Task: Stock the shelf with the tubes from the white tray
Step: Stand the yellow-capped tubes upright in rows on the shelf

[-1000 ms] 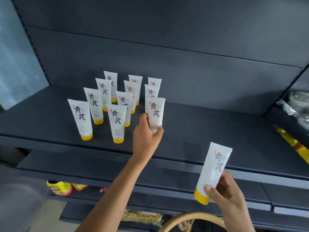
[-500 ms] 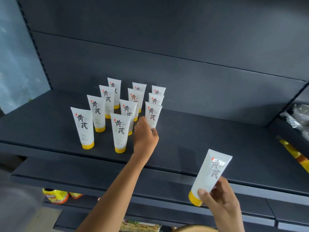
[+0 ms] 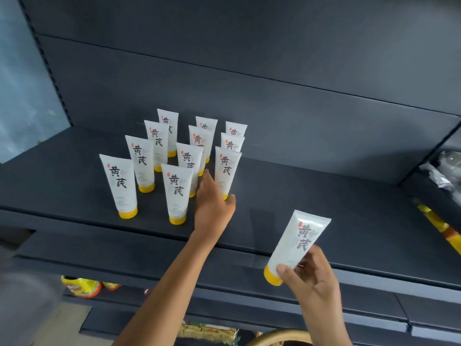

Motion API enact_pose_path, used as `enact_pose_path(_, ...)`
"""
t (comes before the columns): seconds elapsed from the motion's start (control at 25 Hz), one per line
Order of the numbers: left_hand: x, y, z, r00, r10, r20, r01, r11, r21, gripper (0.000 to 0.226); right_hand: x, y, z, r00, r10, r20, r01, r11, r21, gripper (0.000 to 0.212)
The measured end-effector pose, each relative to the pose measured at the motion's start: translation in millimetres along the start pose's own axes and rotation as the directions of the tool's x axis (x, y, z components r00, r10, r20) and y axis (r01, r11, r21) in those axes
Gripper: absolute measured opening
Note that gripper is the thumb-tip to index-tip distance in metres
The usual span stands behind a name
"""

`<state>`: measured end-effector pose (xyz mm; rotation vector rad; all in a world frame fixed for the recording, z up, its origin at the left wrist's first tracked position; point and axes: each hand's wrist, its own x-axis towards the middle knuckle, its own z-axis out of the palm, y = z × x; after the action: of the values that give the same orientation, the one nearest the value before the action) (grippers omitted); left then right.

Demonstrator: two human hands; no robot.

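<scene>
Several white tubes with yellow caps stand cap-down in three rows on the dark shelf [image 3: 324, 208]. The front tube of the right row [image 3: 227, 168] stands upright. My left hand [image 3: 212, 206] sits at its base, fingers on the left of the cap and thumb on the right, loosely spread. My right hand [image 3: 311, 278] holds another tube [image 3: 299, 243] by its lower end, tilted, in front of the shelf edge. The white tray is out of view.
Plastic-wrapped goods [image 3: 446, 171] and a yellow package [image 3: 439, 226] lie on the neighbouring shelf at right. Yellow-orange packets [image 3: 82, 285] and a packaged item [image 3: 207, 333] sit on lower shelves. A curved wicker rim [image 3: 279, 337] shows at the bottom.
My left hand set its tube down at the front of the right row and slid down to its cap, loosening. The right hand's tube stayed in front of the shelf edge.
</scene>
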<state>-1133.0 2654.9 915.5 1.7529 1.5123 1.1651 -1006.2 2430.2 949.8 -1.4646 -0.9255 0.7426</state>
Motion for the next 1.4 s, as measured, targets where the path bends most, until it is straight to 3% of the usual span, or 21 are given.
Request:
enact_pose_path(0.16,-48.1,8.7,-20.8,0.995,-0.080,0.065,0.082,0.996,-0.038,0.085,12.9,-8.7,14.7,0.999,-0.022,-0.027,0.023,0.998,0.052,0.033)
enact_pose_path(0.32,-101.7,17.9,-42.1,1.000,0.024,0.009,-0.020,0.956,-0.294,0.038,37.9,-16.5,36.0,0.996,-0.087,0.013,0.087,0.996,0.006,0.035)
enact_pose_path(0.48,-119.5,15.9,-54.9,0.998,-0.007,0.070,0.038,0.895,-0.444,0.041,63.2,-12.0,69.6,0.986,-0.155,0.060,0.160,0.983,-0.087,0.038)
enact_pose_path(0.68,-115.3,7.8,-59.2,0.995,-0.060,0.085,0.093,0.887,-0.452,0.046,78.3,2.0,100.6,0.970,-0.202,0.137,0.222,0.962,-0.158,0.038)
enact_pose_path(1.04,-106.3,-0.1,-57.0,0.991,-0.125,0.052,0.134,0.852,-0.506,0.046,82.0,9.6,122.2,0.940,-0.159,0.302,0.245,0.932,-0.269,0.039)
enact_pose_path(1.2,-107.1,-1.1,-55.3,0.991,-0.120,0.054,0.131,0.848,-0.514,0.048,83.3,21.9,124.8,0.935,-0.209,0.287,0.327,0.822,-0.466,0.027)
enact_pose_path(1.4,-106.8,-2.7,-55.3,0.991,-0.117,0.059,0.131,0.847,-0.515,0.048,81.2,21.1,124.6,0.940,-0.200,0.275,0.327,0.755,-0.568,0.027)
